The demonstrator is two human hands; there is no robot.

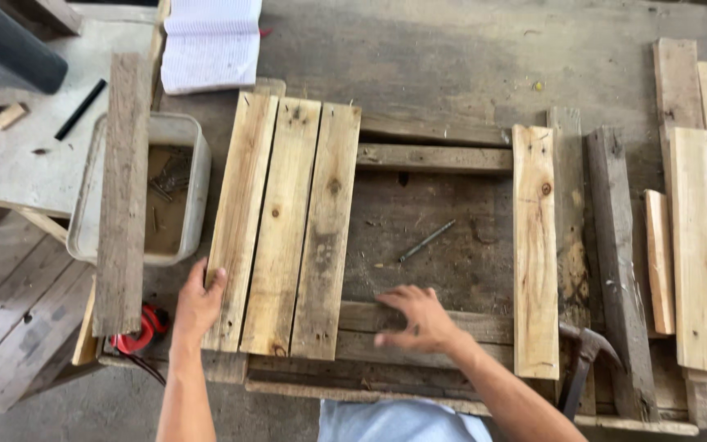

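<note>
Flanking planks (284, 229): tub (175, 192), hammer (584, 352).

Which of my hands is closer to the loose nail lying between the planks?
Right. Your right hand rests on the lower rail just below the nail. Your left hand is farther off, at the outer edge of the three light planks.
</note>
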